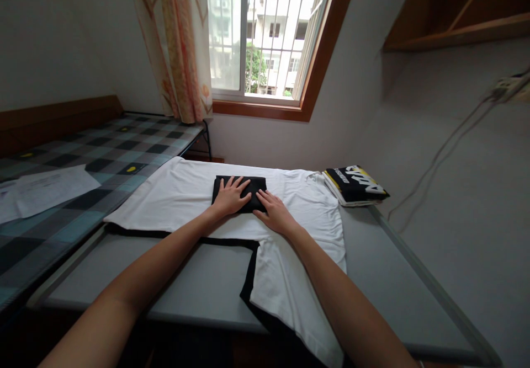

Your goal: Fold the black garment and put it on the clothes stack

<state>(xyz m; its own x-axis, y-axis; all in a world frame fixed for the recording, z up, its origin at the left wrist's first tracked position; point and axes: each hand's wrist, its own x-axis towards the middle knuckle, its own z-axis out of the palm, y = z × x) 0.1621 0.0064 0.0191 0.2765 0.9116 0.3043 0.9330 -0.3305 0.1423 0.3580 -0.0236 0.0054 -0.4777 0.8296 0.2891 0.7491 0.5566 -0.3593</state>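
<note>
A white pair of trousers or similar garment (186,197) with black edging lies spread over the grey table (199,280). On its upper middle sits a small folded black cloth (259,186). My left hand (232,196) rests flat on the black cloth's left part, fingers spread. Against the right part of the same cloth lies my right hand (273,209), its fingers stretched out and its thumb near the lower edge. One part of the white garment hangs over the table's front edge beneath my right forearm.
Folded dark clothing with white and yellow print (356,185) sits at the table's back right. To the left, a bed with a checked cover (153,131) holds white papers (53,191). Beyond are a curtain (182,48) and a barred window (269,37). Cables (443,153) hang on the right wall.
</note>
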